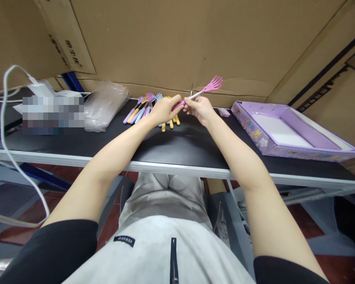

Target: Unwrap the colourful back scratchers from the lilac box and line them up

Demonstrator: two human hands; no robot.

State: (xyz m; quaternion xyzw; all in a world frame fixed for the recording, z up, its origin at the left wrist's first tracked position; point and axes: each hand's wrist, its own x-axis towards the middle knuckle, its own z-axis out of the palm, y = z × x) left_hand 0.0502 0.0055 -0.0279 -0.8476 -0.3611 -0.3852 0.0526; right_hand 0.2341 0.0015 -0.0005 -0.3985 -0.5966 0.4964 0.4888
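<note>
A pink back scratcher (211, 85) with a hand-shaped head and a metal shaft is held over the black table (183, 146), its head pointing up and right. My left hand (165, 109) is closed round its pink handle. My right hand (198, 108) pinches the shaft just beside it. Behind and under my hands lies a pile of several more scratchers (144, 108) with purple, yellow, blue and pink handles.
A purple cardboard tray box (286, 132) lies open at the right. A heap of clear plastic bags (104, 104) sits at the left, beside a white charger and cable (6, 118). Large cardboard sheets (177, 43) wall the back of the table.
</note>
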